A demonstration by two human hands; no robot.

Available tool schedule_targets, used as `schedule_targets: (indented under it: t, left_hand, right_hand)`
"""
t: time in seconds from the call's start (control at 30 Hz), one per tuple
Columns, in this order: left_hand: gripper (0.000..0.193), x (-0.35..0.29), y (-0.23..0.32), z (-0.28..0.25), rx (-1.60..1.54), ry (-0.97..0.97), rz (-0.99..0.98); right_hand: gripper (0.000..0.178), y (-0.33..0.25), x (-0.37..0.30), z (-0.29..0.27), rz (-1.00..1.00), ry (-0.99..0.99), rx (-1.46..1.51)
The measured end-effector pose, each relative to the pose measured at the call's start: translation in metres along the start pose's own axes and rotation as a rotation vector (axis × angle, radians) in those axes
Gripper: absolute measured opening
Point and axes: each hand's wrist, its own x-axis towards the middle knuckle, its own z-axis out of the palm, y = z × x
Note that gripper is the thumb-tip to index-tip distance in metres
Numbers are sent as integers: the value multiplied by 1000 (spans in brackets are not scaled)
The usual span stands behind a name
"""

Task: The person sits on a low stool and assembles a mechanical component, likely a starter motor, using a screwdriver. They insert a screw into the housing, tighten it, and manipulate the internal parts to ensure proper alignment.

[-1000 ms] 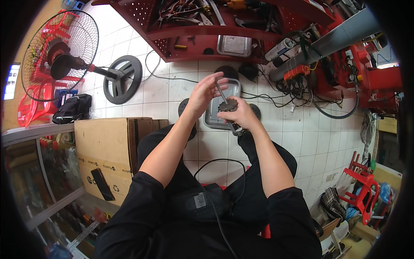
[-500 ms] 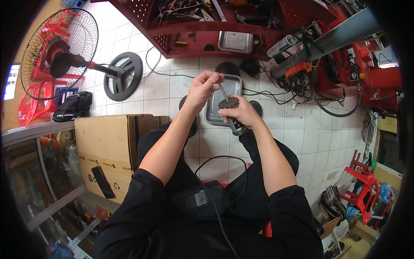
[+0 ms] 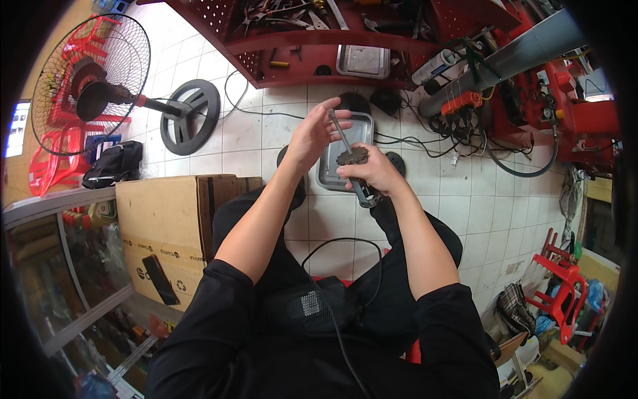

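Note:
My right hand (image 3: 376,171) is wrapped round a dark, greasy metal part (image 3: 353,157), whose kind I cannot make out. Its lower end, grey and frame-like, sticks out below the palm. From its top a thin grey metal rod (image 3: 341,135) slants up and to the left. Beside the rod's upper end is my left hand (image 3: 310,138), fingers stretched out and apart; whether a fingertip touches the rod is unclear. Under both hands a grey metal tray (image 3: 329,163) lies on the floor, partly covered by them.
A red tool cart (image 3: 292,63) with pliers and other tools stands ahead. Cables (image 3: 425,145) trail across the tiles toward red machinery (image 3: 531,113) at right. At left are a black fan (image 3: 189,118) and a cardboard box (image 3: 163,213) with a phone (image 3: 160,279) on it.
My left hand has let go of the rod's upper end, its fingers opening out and rising slightly. My right hand keeps the metal part in nearly the same place.

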Motion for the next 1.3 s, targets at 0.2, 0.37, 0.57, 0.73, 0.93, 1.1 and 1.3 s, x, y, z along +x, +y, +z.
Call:
schedule_targets:
  t: [0.2, 0.37, 0.57, 0.73, 0.93, 1.1, 1.3]
  left_hand:
    - [41, 7, -13, -27, 506, 26, 123]
    - [34, 1, 0, -3, 27, -82, 13]
    - [41, 7, -14, -28, 337, 8, 130]
    - [37, 0, 5, -2, -57, -92, -3]
    - [43, 6, -10, -22, 375, 127, 122]
    - [37, 2, 0, -13, 107, -38, 65]
    - [34, 3, 0, -13, 98, -4, -24]
  right_hand:
    - [36, -2, 1, 3, -7, -48, -52]
    - [36, -3, -1, 2, 16, -12, -7]
    - [35, -4, 0, 1, 12, -51, -49]
    - [32, -4, -2, 0, 13, -38, -2]
    - [33, -5, -1, 0, 20, -69, -45]
    - [33, -4, -1, 1, 21, -50, 2]
    - [34, 0, 0, -2, 16, -69, -15]
